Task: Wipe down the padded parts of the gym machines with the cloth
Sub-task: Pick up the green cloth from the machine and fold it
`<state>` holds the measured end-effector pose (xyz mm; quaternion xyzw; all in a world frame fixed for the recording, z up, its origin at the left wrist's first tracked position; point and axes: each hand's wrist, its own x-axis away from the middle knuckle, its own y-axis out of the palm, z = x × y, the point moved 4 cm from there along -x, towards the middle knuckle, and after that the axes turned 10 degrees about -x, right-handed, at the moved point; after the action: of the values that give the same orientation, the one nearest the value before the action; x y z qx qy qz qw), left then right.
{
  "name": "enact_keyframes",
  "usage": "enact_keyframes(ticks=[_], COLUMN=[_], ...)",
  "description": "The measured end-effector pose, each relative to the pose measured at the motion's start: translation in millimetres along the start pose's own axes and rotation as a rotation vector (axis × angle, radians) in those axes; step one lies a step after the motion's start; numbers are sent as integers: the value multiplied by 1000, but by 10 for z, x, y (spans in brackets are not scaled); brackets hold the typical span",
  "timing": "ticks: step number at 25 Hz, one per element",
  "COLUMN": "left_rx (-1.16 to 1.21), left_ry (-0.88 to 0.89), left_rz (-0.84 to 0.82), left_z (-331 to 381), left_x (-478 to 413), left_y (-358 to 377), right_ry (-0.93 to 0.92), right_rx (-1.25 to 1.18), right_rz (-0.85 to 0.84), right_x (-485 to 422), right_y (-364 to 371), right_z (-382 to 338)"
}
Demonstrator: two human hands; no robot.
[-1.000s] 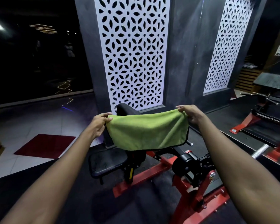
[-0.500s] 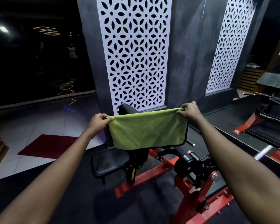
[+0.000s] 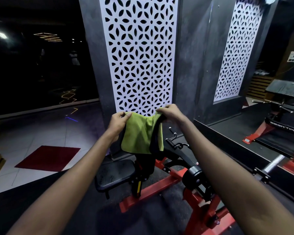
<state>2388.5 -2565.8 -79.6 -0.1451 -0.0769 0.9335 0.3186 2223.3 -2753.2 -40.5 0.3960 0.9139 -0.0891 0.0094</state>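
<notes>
Green microfibre cloth with black edging (image 3: 141, 134) hangs bunched between both hands, held in the air above the machine and in front of the foot of the white perforated wall panel (image 3: 139, 56). Left hand (image 3: 118, 122) pinches the cloth's upper left corner with its fingers (image 3: 128, 116); right hand (image 3: 170, 113) has its fingers (image 3: 159, 110) curled over the upper right edge. The cloth hides the machine's upright part behind it; contact there cannot be told. Below lies the black padded seat (image 3: 115, 173), its surface dull and marked, on a red steel frame (image 3: 151, 192) cut off at the bottom edge. Open tiled floor (image 3: 41, 136) lies left, with a dark red square mat (image 3: 47, 158).
</notes>
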Motion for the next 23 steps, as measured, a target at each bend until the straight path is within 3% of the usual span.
enact_keyframes(ticks=[5, 7, 10, 14, 16, 18, 20, 23], left_rx=[250, 232, 108, 214, 334, 420, 434, 492], left_ry=[-4, 6, 49, 53, 19, -29, -69, -95], left_rz=[-137, -173, -108, -107, -171, -222, -258, -334], left_z=[272, 310, 305, 276, 255, 208, 179, 223], left_x=[139, 138, 122, 69, 75, 113, 180, 276], left_y=[261, 233, 190, 117, 55, 5, 8, 15], right_ry=[52, 56, -100, -269, -153, 62, 147, 136], right_rx=[-385, -491, -303, -138, -122, -170, -208, -354], right_rz=[-179, -237, -261, -181, -150, -337, -455, -295], right_x=[257, 294, 280, 326, 310, 345, 327, 271], right_y=[515, 544, 554, 451, 326, 343, 409, 454], right_z=[-153, -169, -119, -97, 3, 166, 349, 409])
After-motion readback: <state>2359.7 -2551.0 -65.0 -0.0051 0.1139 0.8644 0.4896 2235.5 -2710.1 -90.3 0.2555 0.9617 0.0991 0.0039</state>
